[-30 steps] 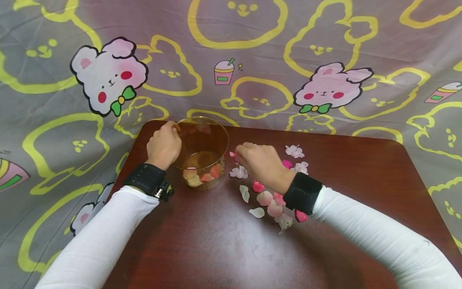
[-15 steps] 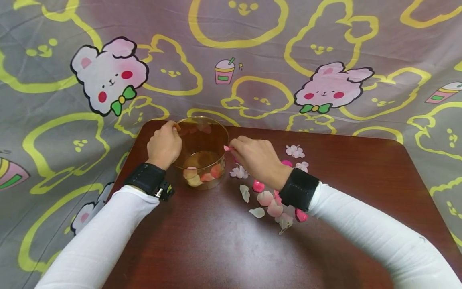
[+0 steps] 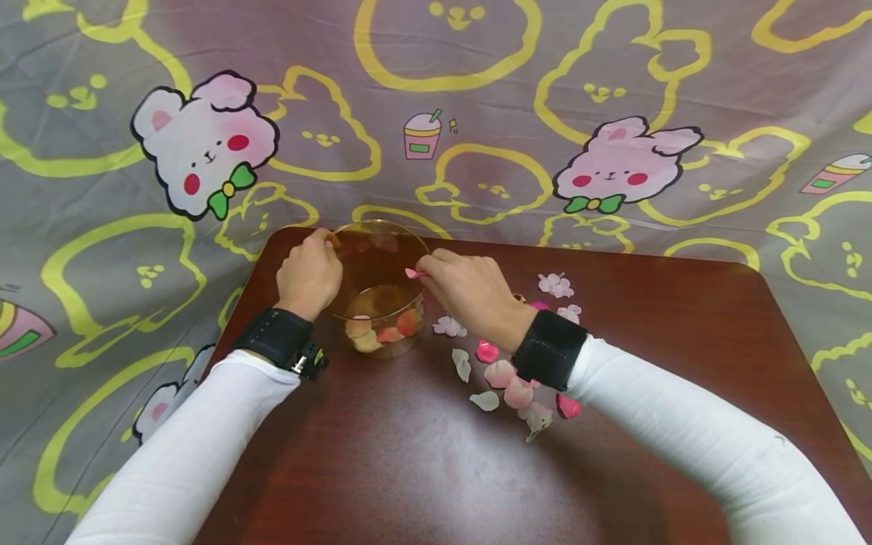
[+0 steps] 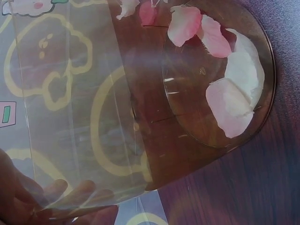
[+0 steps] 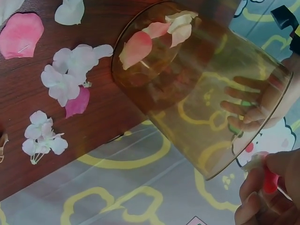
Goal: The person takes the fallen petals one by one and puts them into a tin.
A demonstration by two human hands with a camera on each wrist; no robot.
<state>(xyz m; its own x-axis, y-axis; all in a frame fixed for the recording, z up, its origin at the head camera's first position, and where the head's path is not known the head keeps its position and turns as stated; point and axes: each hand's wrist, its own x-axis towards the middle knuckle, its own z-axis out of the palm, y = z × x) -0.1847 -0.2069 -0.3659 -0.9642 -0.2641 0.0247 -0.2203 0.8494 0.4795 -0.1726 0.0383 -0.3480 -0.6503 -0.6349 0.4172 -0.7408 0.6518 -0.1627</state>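
A clear amber cylindrical container [image 3: 388, 265] stands near the table's far left corner, with pink and cream petals [image 4: 229, 108] on its bottom. My left hand [image 3: 309, 274] grips its rim on the left side; through the wall in the right wrist view, that hand's fingers [image 5: 241, 101] show spread along the glassy side. Between thumb and fingers, my right hand [image 3: 473, 295] pinches a pink petal [image 5: 270, 180] at the container's right rim. In the head view the petal's tip pokes out over the opening.
Loose pink and white petals [image 3: 500, 374] lie on the brown table [image 3: 681, 341] to the container's right, under and around my right wrist. Pale flower clusters [image 3: 555, 284] lie farther back. A patterned cloth [image 3: 490, 113] hangs behind the table.
My right hand has moved left and slightly away from me, carrying the pink petal from beside the container to its rim. The left hand and container have stayed put.
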